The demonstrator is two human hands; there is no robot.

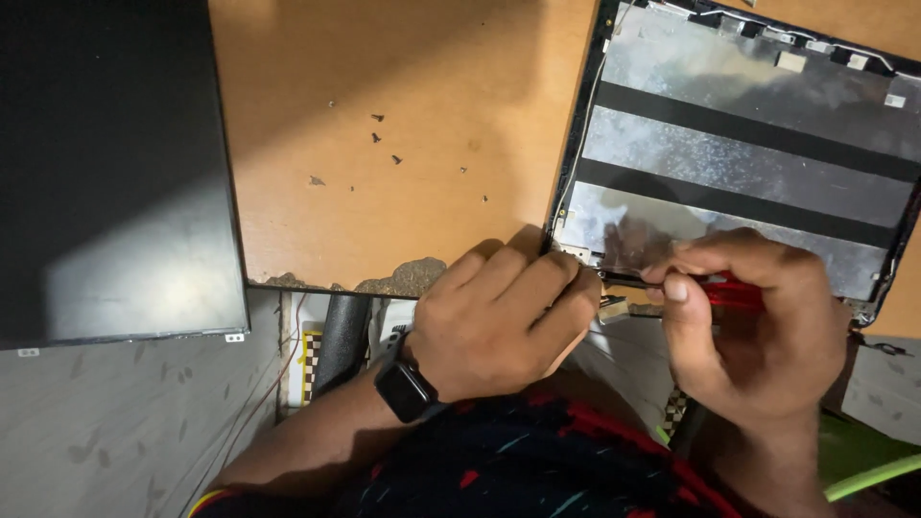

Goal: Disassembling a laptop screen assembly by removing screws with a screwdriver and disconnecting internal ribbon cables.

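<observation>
left hand (499, 321) curled over lower-left corner of open laptop lid shell (748, 153), fingers pressed together against the edge by the hinge bracket (578, 253), seemingly to steady the shell. right hand (753, 326) pinched round a red-handled tool (734, 293), tip hidden behind the thumb, aimed at the same lower edge. shell lay foil side up at right of wooden table (403, 115), lower edge overhanging table front, probably for access to the hinge. small grey connector (614, 308) hung just below the edge, between the hands.

counted: one shell, two dark strips across its foil, one tool, one black display panel (115, 163) set aside at left, one wristwatch (405, 388), about seven loose screws (384, 139) scattered mid-table, apart from the work.
</observation>
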